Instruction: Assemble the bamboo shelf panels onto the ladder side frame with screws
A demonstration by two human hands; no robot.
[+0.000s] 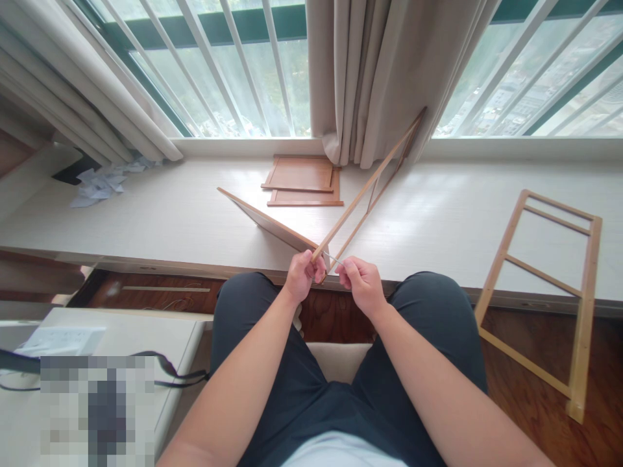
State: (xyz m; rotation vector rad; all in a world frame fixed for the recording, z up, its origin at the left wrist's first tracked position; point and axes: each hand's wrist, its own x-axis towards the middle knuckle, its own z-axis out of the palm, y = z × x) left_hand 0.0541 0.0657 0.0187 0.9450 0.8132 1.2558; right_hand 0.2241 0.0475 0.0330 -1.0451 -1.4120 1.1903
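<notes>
Seemingly a home: curtains [350, 78], barred window [219, 84], wooden floor [535, 340].

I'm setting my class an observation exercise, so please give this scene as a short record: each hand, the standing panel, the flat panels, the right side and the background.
Left hand: grip closed on the near end of a wooden frame
Right hand: pinches a thin metal rod pointing toward that end
Standing panel: on edge on the white window ledge
Flat panels: two, wooden, overlapping
Right side: ladder-like frame, lower end over the wood floor
Background: beige curtains, barred windows
</notes>
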